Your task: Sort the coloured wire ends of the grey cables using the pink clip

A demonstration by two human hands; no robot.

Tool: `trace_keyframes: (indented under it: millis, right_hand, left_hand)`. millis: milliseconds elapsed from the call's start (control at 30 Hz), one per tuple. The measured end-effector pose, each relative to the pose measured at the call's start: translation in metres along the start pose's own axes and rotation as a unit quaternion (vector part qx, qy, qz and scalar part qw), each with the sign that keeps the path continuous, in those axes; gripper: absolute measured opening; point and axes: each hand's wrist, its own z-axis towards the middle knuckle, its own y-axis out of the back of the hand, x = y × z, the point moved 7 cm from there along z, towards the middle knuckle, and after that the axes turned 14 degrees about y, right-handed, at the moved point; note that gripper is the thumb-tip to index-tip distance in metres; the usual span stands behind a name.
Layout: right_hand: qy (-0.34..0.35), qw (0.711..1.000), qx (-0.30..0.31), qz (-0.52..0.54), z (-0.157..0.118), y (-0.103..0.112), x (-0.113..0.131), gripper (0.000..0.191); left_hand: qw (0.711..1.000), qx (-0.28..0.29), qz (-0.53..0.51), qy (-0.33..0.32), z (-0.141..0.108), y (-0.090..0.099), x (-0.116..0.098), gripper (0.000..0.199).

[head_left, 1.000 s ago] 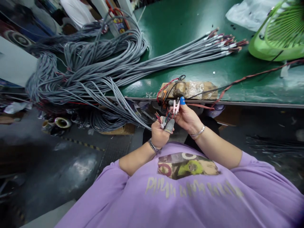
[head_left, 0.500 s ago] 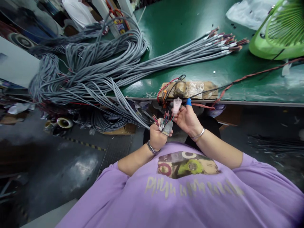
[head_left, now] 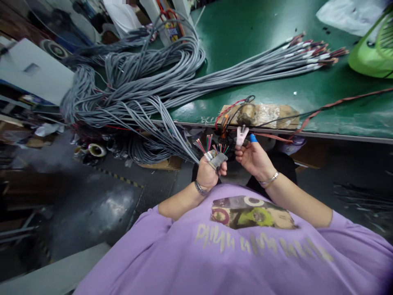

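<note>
My left hand (head_left: 208,173) is closed round the ends of several grey cables (head_left: 188,150). Stripped coloured wires (head_left: 209,142) fan upward out of the fist, in separate tufts. A grey wrap (head_left: 218,160) covers my left thumb and lies across the cable ends. Just to the right, my right hand (head_left: 254,159) grips a small pale pink two-pronged tool (head_left: 242,136); its exact kind is unclear. Its prongs point away from me and stand apart. The right thumb wears a blue tip cover (head_left: 253,138). A gap separates the tool from the wires.
A big heap of grey cables (head_left: 132,88) covers the left of the green table (head_left: 260,32), its stripped ends reaching right. At the table edge lies a taped board (head_left: 284,114) with a device on it. A green fan (head_left: 368,53) and a plastic bag (head_left: 346,16) stand at far right.
My right hand has drawn slightly away from the wires, and the pink tool's prongs have spread. The wires in my left hand show more fanned out. The whole view has shifted.
</note>
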Motion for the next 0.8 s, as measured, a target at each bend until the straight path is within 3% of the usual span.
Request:
trace_keyframes:
  millis: [367, 567, 800]
  right_hand:
    - [-0.001, 1.000, -0.002, 0.008, -0.002, 0.008, 0.001, 0.028]
    - [0.015, 1.000, -0.019, 0.004, -0.001, 0.023, 0.009, 0.023]
    - [0.126, 0.984, -0.033, -0.121, -0.003, 0.051, 0.032, 0.031]
  left_hand:
    - [1.000, 0.007, 0.013, 0.027, 0.005, 0.001, 0.009, 0.045]
    - [0.999, 0.030, 0.022, 0.018, 0.012, -0.004, 0.014, 0.043]
    - [0.996, 0.071, 0.042, -0.015, 0.019, -0.009, 0.016, 0.044]
